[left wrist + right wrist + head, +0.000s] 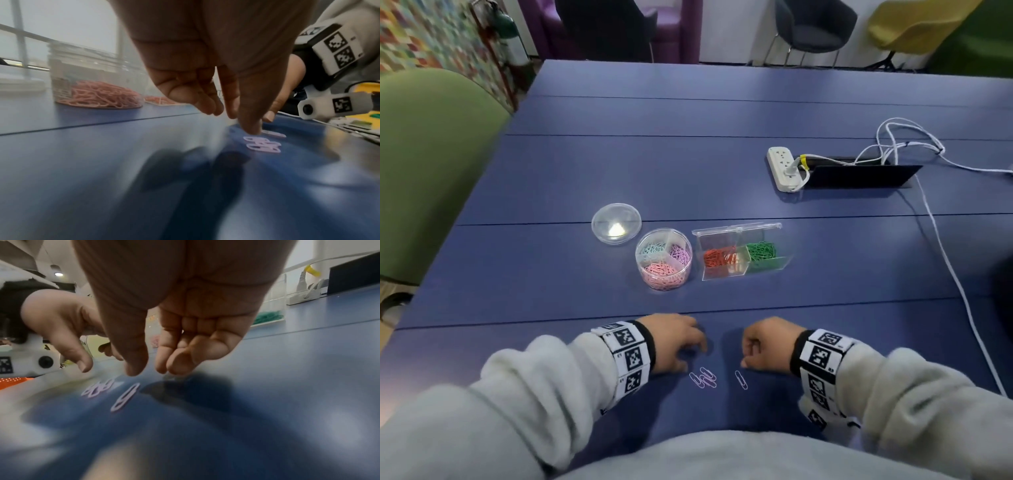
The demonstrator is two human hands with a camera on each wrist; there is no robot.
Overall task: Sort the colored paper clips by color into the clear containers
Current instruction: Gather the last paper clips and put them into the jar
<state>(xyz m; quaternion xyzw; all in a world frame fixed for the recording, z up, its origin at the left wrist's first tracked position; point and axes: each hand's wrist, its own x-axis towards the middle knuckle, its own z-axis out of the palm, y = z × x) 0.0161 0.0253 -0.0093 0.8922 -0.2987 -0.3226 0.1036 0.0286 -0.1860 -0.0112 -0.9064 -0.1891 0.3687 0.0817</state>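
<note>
Head view shows us working at the near edge of the blue table point(585, 171), and we judge the sort nearly done, since only a few lilac clips remain loose. Our left hand point(674, 342) hangs with fingers loosely curled and holding nothing; in the left wrist view its thumb tip comes down right at the cluster of lilac clips point(703, 377), whether touching we cannot tell, probably to gather them. Our right hand point(767, 346) is likewise loosely curled and empty, and the single lilac clip point(741, 379) lies just below its thumb, apart from it.

Well beyond our fingertips stands the round clear container point(663, 260), uncovered, with pale blue, lilac and pink clips in separate sections, so we judge the lilac section the target. Its lid point(616, 223) lies beside it. To the right, the rectangular clear box point(743, 253) is open, holding orange-red clips in one compartment and green in the other
</note>
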